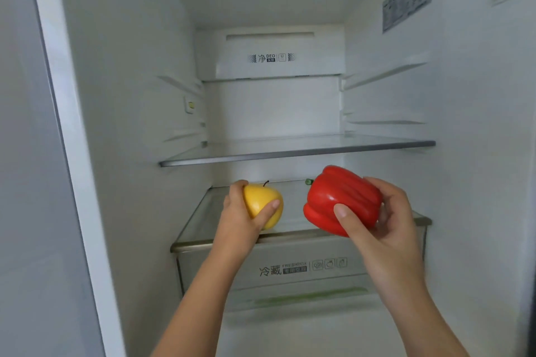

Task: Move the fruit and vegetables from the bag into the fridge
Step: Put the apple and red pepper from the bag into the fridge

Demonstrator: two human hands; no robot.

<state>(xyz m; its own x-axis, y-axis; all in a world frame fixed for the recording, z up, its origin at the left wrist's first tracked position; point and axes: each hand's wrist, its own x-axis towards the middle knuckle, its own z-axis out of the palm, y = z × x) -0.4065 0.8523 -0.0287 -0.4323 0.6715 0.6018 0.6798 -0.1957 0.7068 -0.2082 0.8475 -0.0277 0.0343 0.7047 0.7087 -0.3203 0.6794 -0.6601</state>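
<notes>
The fridge stands open in front of me. My left hand (243, 211) grips a yellow apple (261, 201) with a dark stem, held just above the lower glass shelf (293, 211). To its right, my right hand (383, 220) grips a red bell pepper (342, 197) lying on its side, green stem pointing left, over the same shelf's front edge. The bag is out of sight.
An upper glass shelf (295, 149) spans the fridge higher up with nothing on it. Below the lower shelf sits a translucent crisper drawer (290, 269) with something green dimly showing inside. White side walls with shelf rails close in left and right.
</notes>
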